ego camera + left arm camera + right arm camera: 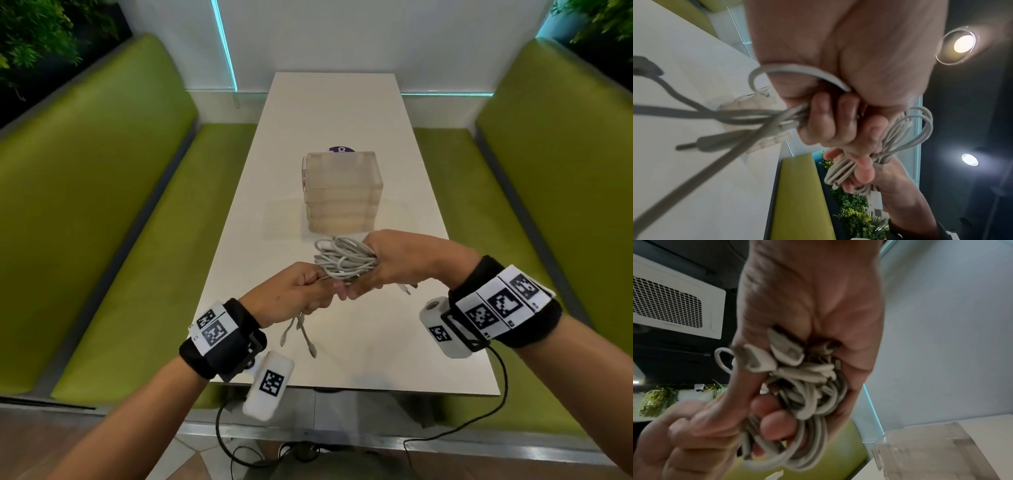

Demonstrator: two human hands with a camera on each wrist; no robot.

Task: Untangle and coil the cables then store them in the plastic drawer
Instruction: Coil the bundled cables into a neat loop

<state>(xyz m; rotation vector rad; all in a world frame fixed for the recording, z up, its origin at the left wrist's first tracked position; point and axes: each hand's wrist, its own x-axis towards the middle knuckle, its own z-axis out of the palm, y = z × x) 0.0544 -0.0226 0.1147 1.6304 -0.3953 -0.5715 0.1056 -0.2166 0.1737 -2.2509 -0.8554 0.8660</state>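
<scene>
A tangled bundle of white cables [344, 258] hangs above the white table [342, 113], held between both hands. My right hand [383, 263] grips the coiled mass [807, 395], fingers curled round it, with white plug ends [764, 360] poking out by the thumb. My left hand [301, 291] grips several strands [777, 116] of the same bundle, and loose ends with connectors [301, 337] dangle below it. The translucent plastic drawer unit [342, 192] stands on the table just beyond the hands, its drawers pushed in.
Green bench seats [113, 222] line both sides of the narrow table. A purple round sticker [340, 149] shows behind the drawer unit. A white wall closes the table's far end. Black wires from the wrist cameras hang below the table's near edge.
</scene>
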